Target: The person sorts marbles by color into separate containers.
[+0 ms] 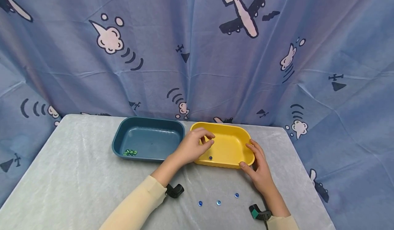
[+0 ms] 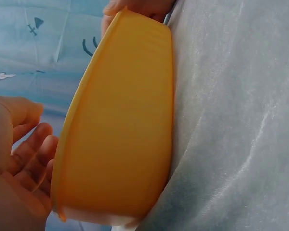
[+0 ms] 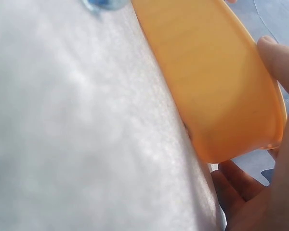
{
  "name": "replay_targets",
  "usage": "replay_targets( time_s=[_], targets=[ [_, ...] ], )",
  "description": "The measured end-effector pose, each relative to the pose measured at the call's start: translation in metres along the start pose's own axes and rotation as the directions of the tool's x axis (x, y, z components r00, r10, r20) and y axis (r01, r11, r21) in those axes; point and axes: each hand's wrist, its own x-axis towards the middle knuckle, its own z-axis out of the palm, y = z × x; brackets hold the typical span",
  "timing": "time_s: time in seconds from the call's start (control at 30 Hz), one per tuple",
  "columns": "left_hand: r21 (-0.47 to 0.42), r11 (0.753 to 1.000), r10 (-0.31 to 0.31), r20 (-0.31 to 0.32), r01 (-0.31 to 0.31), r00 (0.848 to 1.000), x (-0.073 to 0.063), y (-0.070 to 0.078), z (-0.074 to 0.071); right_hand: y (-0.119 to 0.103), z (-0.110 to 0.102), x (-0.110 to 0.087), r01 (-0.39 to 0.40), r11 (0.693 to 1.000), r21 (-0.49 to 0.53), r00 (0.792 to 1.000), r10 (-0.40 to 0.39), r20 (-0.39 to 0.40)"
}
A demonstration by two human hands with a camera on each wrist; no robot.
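A yellow plastic tub point(image 1: 231, 144) stands on the table with one small dark-blue glass bead point(image 1: 210, 158) inside, close to its front wall. My left hand point(image 1: 192, 146) hovers over the tub's left end, thumb and fingers loosely bent with a gap between them and nothing seen in it. In the left wrist view these fingers point(image 2: 31, 159) are beside the tub's rim. At the opposite end my right hand point(image 1: 260, 170) holds the tub, its thumb on the front rim and fingers round the right side. The right wrist view shows that thumb point(image 3: 279, 65) against the rim.
Left of the yellow tub is a dark teal tub point(image 1: 147, 120) with several green beads point(image 1: 130, 152) in its front-left corner. Three blue glass beads point(image 1: 218, 202) lie spread on the pale tablecloth point(image 1: 77, 175) in front. A patterned blue curtain point(image 1: 197, 52) hangs behind the table.
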Motion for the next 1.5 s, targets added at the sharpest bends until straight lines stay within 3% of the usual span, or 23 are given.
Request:
replay_targets(
  time_s=[0.5,0.8,1.5],
  targets=[
    [-0.018,1.000,0.019,-0.009,-0.019,1.000,-0.004,0.006,-0.006,-0.004,0.001,0.002,-0.004,1.000,-0.016,1.000,0.004,-0.001],
    [-0.047,0.996,0.070,-0.045,-0.072,0.997,-0.012,0.008,-0.014,-0.001,0.000,0.001,-0.007,1.000,-0.014,1.000,0.007,-0.001],
    [-0.093,0.987,0.129,-0.010,-0.130,0.992,-0.050,0.020,-0.027,-0.001,0.001,0.000,-0.007,1.000,-0.015,1.000,0.007,0.000]
  ],
)
